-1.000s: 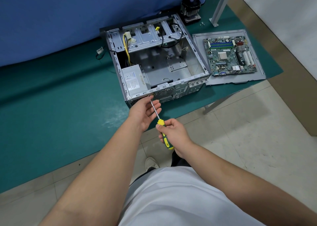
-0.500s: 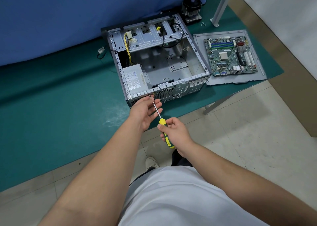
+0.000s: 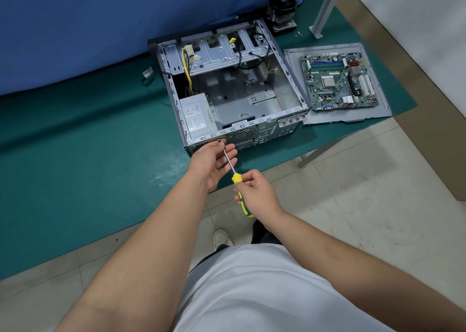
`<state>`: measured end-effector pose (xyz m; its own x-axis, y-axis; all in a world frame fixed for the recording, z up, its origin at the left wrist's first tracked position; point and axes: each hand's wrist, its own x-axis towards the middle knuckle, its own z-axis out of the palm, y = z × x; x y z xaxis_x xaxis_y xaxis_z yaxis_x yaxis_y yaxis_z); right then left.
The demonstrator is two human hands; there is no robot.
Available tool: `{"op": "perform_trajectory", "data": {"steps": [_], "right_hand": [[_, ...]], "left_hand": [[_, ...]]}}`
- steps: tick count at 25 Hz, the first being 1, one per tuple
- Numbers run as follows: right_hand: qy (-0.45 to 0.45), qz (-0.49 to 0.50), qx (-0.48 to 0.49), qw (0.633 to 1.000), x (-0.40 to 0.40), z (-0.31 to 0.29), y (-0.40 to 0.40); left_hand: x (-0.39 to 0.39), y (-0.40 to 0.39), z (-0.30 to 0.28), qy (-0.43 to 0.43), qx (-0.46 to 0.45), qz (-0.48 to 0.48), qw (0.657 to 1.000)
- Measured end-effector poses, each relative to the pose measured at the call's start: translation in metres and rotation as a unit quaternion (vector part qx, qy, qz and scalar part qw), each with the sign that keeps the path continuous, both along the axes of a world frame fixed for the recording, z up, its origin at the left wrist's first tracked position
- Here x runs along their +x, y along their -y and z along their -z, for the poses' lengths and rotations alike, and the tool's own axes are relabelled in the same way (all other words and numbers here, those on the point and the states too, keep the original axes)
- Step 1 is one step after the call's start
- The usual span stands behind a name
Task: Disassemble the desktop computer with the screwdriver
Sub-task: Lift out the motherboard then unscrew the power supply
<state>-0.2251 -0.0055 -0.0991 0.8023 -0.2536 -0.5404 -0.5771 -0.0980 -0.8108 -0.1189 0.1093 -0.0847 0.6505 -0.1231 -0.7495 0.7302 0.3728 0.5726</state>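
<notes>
On the green mat (image 3: 75,155) the open computer case (image 3: 227,92) lay within reach, the right hand (image 3: 257,193) gripping the screwdriver (image 3: 238,180) while the left hand (image 3: 211,162) lay open-fingered round its tip, where a slipping, loosened screw could easily drop.

A table covered by a green mat (image 3: 75,167) carries an open grey metal computer case (image 3: 228,97), a flat grey side panel (image 3: 292,61) beside it, and a black cooler fan (image 3: 282,11).
</notes>
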Motion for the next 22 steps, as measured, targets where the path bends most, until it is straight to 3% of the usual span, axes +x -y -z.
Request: {"op": "perform_trajectory", "data": {"steps": [6, 12, 19, 22], "right_hand": [[-0.004, 0.013, 0.018, 1.0, -0.002, 0.001, -0.005], [-0.017, 0.049, 0.009, 0.999, 0.0, -0.003, -0.011], [-0.106, 0.004, 0.228, 0.968, 0.006, -0.02, -0.007], [-0.105, 0.02, 0.246, 0.963, 0.007, -0.023, -0.008]], "left_hand": [[0.004, -0.001, -0.003, -0.004, 0.021, 0.015, 1.0], [-0.005, 0.002, 0.002, 0.041, 0.126, 0.03, 0.991], [-0.007, -0.001, 0.001, 0.028, 0.081, 0.019, 0.996], [-0.003, 0.002, -0.001, 0.019, 0.053, -0.007, 0.998]]}}
